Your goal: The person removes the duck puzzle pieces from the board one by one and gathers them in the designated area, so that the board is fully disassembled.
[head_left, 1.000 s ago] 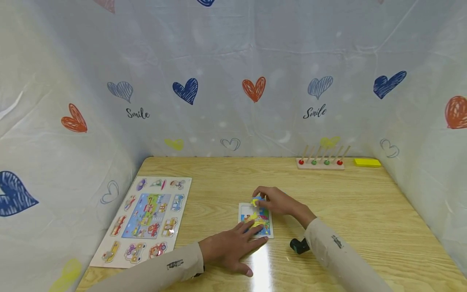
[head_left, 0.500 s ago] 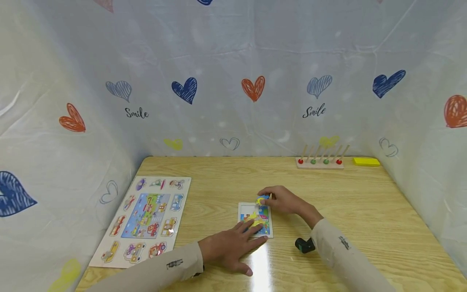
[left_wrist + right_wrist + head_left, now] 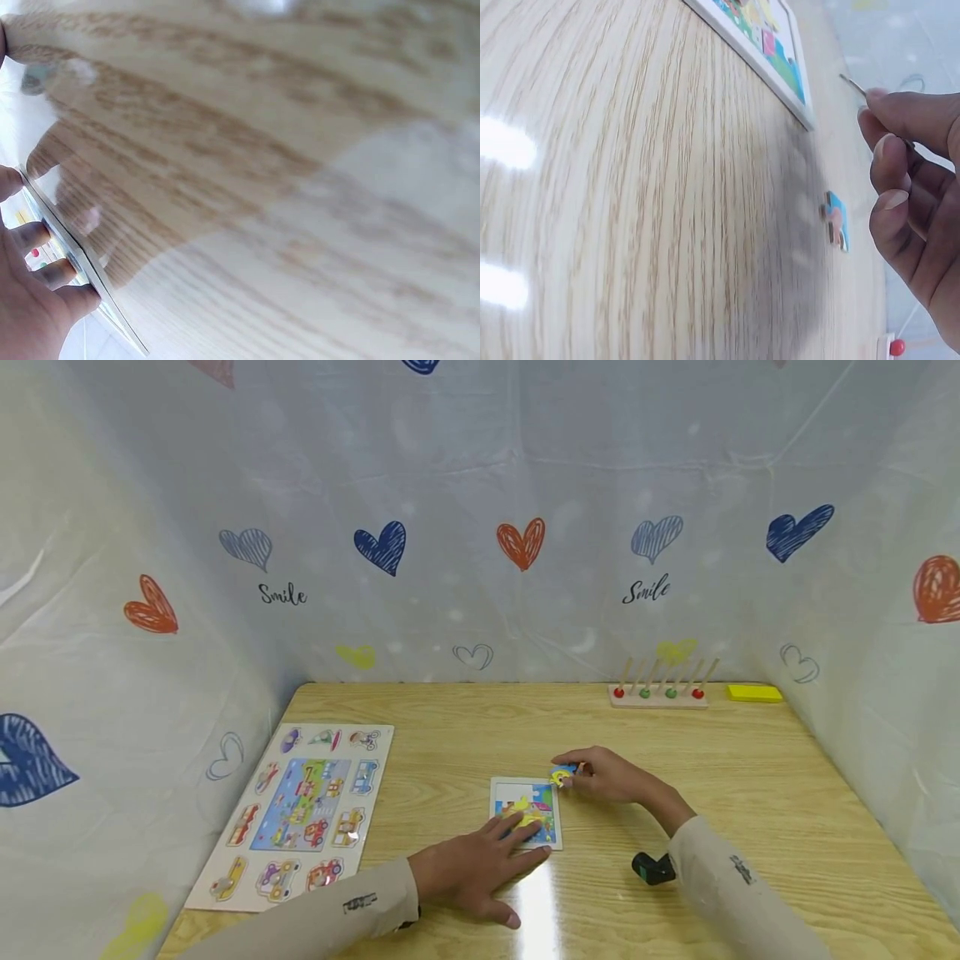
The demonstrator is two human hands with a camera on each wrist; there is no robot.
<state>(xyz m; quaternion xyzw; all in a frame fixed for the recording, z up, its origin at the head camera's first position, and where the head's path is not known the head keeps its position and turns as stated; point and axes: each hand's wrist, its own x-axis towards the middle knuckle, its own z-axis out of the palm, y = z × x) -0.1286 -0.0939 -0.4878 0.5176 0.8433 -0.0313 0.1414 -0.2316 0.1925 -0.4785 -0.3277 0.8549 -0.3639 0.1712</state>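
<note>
A small white-framed puzzle (image 3: 557,827) lies on the table, with a pale gap at its upper left. My left hand (image 3: 480,866) rests with spread fingers on its lower part; in the left wrist view the fingertips touch the frame (image 3: 94,262). Just off the upper right corner, my right hand (image 3: 607,774) pinches a blue and yellow puzzle piece (image 3: 561,774) between thumb and finger. The right wrist view shows that piece (image 3: 851,84) edge-on, and another piece (image 3: 836,221) lying on the table below the right hand (image 3: 922,187).
At the left lies a large vehicle puzzle board (image 3: 375,793). A peg rack (image 3: 658,697) with red and green beads stands at the back right, beside a yellow block (image 3: 754,694). A black object (image 3: 652,868) is by the right sleeve.
My right hand has moved right with the pinched piece, from over the puzzle's top edge to beyond its upper right corner. The left hand has stayed in place.
</note>
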